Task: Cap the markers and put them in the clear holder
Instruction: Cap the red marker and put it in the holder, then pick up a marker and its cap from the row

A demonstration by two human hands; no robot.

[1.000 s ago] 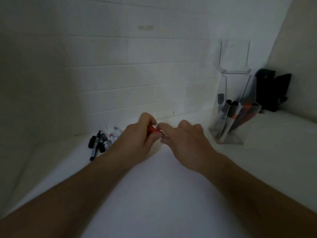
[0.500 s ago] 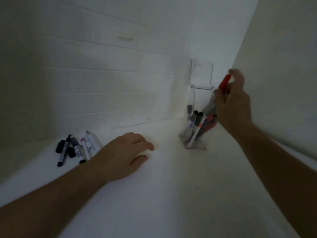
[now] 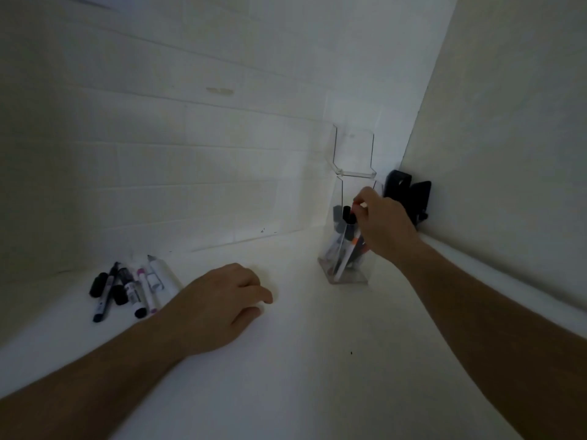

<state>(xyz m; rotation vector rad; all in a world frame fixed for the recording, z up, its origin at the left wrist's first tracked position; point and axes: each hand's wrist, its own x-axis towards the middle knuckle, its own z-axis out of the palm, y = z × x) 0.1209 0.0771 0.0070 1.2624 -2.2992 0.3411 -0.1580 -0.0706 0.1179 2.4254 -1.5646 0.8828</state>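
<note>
Right hand [image 3: 382, 225] is up at the mouth of the clear holder [image 3: 336, 249], fingers pinched round a red marker [image 3: 360, 205] w/ only the tip of it showing above the fingertips, rest is hidden behind the hand so can't tell how far down it sits. Holder stands on the white worktop [image 3: 301, 360] near the back right corner, lid flipped up against the wall, and there's already a bunch of markers leaning inside, black caps up top & some orange lower down. Left hand [image 3: 222, 300] lies palm down on the worktop, fingers loosely curled, holding nothing. Just left of it is the pile of loose markers [image 3: 127, 289], abt 5 or 6, black ones, a pink-capped one and a white one w/ its grey tip bare. Some black thing [image 3: 409, 198] sits in the corner behind the holder, too dark to say what it is
</note>
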